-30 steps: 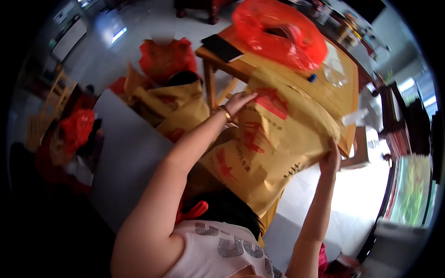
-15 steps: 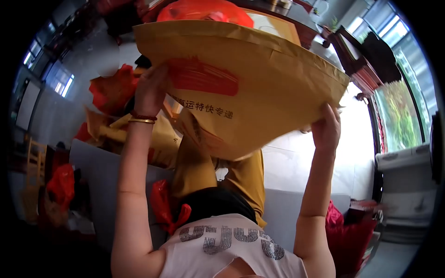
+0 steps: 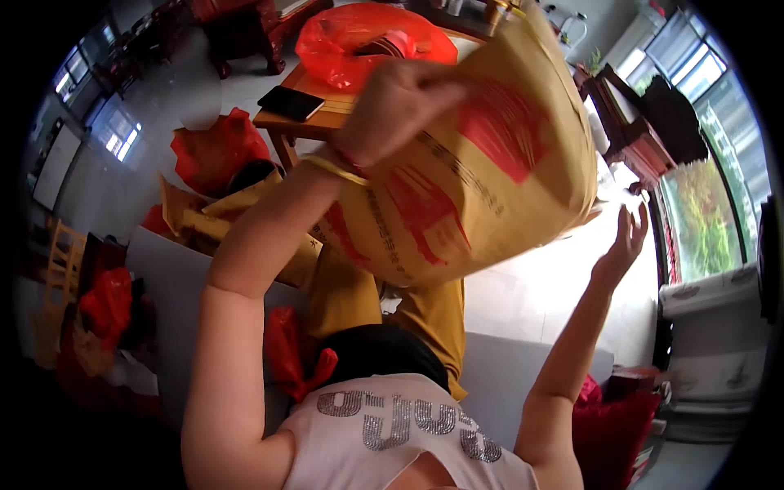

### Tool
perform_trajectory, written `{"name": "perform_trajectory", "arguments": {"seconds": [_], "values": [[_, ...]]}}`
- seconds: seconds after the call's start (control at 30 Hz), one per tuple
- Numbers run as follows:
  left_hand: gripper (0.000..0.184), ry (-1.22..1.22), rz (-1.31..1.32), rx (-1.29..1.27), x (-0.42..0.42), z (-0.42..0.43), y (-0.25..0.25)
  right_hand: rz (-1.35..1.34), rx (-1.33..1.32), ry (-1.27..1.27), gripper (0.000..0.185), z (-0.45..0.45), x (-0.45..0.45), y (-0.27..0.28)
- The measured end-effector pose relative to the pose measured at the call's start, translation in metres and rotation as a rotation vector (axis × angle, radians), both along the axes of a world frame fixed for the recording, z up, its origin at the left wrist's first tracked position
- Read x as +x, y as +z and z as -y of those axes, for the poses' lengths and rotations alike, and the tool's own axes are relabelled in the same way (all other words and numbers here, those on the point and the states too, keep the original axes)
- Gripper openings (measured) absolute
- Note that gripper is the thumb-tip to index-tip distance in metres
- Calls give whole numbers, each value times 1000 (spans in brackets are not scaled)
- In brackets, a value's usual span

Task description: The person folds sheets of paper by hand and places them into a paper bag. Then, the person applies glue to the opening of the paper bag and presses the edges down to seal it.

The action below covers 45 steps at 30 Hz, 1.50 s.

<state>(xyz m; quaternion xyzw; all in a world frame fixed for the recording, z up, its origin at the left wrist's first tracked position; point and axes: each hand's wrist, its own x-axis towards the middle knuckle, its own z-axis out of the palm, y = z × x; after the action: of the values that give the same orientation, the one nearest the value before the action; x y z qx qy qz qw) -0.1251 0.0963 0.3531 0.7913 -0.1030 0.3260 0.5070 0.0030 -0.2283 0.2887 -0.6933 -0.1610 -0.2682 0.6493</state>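
Note:
A large brown kraft paper bag with red print and Chinese lettering hangs tilted in front of me, above my knees. My left hand grips its upper left part, thumb and fingers closed on the paper and slightly blurred. To the right of the bag, my right hand is held up, apart from it, fingers spread and holding nothing. Behind the bag, a red plastic bag lies on the wooden table.
A black phone lies at the edge of the wooden table. More brown paper bags and a red bag are by my left leg. A red plastic bag sits beside my hip, a dark red cushion to my right.
My right hand has let go of the paper bag and moved right, opening. My left hand has moved up and right, swinging the bag right and turning it. The phone has come into view.

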Motion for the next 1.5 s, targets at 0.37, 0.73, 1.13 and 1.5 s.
{"name": "perform_trajectory", "arguments": {"seconds": [0.37,0.73,1.13,1.5], "values": [[28,-188,-268,242,5,65,-37,471,-1412,551,20,-95,-59,129],[43,-60,-101,558,-4,-76,-136,345,-1727,445,11,-76,-66,116],[5,-31,-155,510,-23,-103,-198,261,-1573,317,7,-15,-41,93],[7,-5,-34,453,-21,-85,-154,302,-1481,190,8,61,-10,65]]}}
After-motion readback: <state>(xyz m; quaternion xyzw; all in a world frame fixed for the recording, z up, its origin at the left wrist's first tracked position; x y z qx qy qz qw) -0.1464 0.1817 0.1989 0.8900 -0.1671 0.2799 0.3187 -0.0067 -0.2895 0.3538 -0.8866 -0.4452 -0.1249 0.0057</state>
